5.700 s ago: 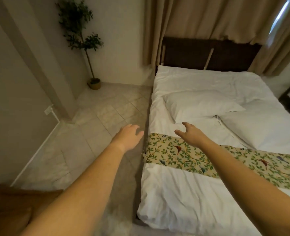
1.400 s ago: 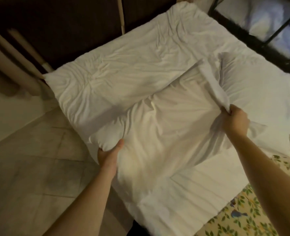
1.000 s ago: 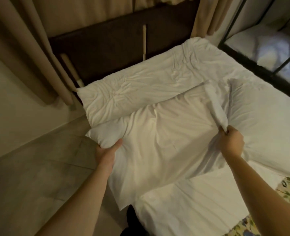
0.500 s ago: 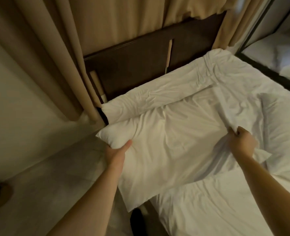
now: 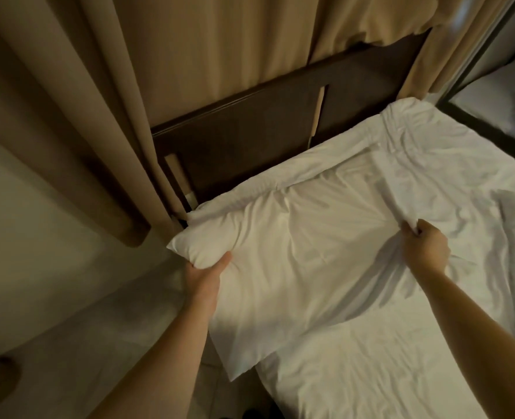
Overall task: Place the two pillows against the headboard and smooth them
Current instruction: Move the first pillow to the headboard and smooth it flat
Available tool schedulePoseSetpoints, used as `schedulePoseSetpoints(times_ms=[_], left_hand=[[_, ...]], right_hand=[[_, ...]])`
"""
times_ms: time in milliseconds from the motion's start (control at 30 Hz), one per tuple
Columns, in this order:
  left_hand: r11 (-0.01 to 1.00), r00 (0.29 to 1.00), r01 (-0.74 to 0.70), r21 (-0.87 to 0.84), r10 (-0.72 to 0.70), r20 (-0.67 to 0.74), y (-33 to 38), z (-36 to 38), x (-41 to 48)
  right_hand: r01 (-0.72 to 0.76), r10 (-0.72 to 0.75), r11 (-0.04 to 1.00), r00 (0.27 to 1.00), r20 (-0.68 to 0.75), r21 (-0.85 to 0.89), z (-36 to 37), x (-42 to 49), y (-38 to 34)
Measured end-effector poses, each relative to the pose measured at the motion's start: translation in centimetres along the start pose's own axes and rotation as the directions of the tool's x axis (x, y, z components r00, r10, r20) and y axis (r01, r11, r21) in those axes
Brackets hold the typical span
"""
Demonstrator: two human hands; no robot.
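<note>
Pillows: one (image 5: 295,267) is clearly seen; a second is not told apart from the bedding.
Left hand (image 5: 203,278): closed around the pillow's left corner.
Right hand (image 5: 425,247): pinched on a fold of its right edge.
Pillow: white, creased, held over the bed (image 5: 371,373) just before the headboard (image 5: 250,137), one corner overhanging.

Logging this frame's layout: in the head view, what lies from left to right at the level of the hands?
Wall → left hand → pillow → right hand → bed cover.
</note>
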State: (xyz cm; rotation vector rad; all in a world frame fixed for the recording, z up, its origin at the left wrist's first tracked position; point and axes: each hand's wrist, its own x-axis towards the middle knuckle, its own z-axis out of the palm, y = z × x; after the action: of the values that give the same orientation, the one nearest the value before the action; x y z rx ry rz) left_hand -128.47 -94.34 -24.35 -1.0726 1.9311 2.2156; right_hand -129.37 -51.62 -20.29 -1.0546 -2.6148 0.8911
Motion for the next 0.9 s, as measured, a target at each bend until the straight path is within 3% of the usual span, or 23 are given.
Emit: schedulePoseSetpoints(times_ms=[200, 467, 567, 900], left_hand=[[0.997, 0.997, 0.071, 0.017, -0.071, -0.042, 1.7, 3.2, 6.7], [0.990, 0.996, 0.063, 0.128, -0.054, -0.074, 4.9, 8.5, 17.0], [0.985, 0.991, 0.128, 0.114, -0.122, -0.054, 7.6, 10.7, 19.7], [0.978, 0.979, 0.180, 0.105, -0.169, -0.111, 4.7, 13.1, 33.0]], right_hand=[[0.010, -0.010, 1.000, 1.000, 0.009, -0.008, 3.6, 6.1, -4.9], [-0.023, 0.023, 1.000, 1.000, -0.015, 0.001, 11.8, 14.5, -11.6], [-0.040, 0.040, 0.999, 0.999, -0.002, -0.009, 15.5, 17.6, -13.6], [0.012, -0.009, 0.998, 0.999, 0.053, -0.067, 25.2, 25.4, -17.2]])
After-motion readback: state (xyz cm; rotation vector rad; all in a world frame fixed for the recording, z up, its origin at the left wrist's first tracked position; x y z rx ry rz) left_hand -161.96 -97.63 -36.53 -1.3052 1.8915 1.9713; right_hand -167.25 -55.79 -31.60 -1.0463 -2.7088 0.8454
